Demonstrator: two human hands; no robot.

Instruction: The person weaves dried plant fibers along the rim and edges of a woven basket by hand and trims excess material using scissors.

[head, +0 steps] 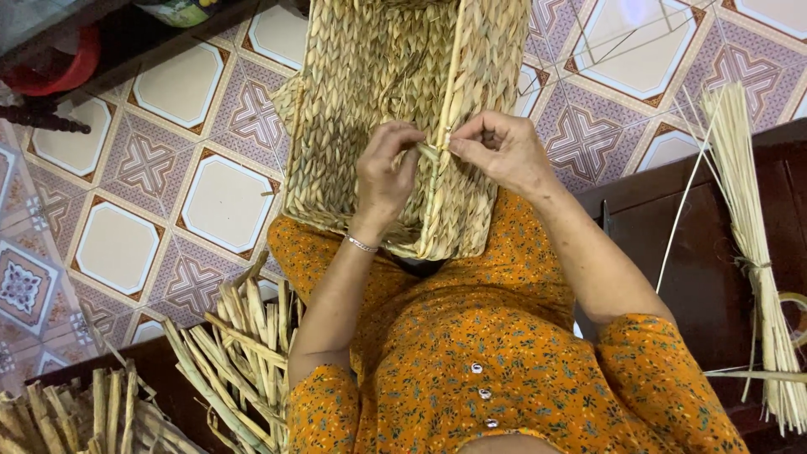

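I am pinching a straw strand (pixel 429 151) between my left hand (pixel 385 172) and right hand (pixel 503 151), both closed on it, against the woven basket (pixel 378 92) lying on my lap. Bundled reeds (pixel 244 353) are lying beside my left arm.

Soft even daylight over my lap, pale glare on the glossy floor tiles (pixel 118 244) ahead of me, faint shadows under my hands, sharp focus throughout, slight wide-angle stretch at the edges
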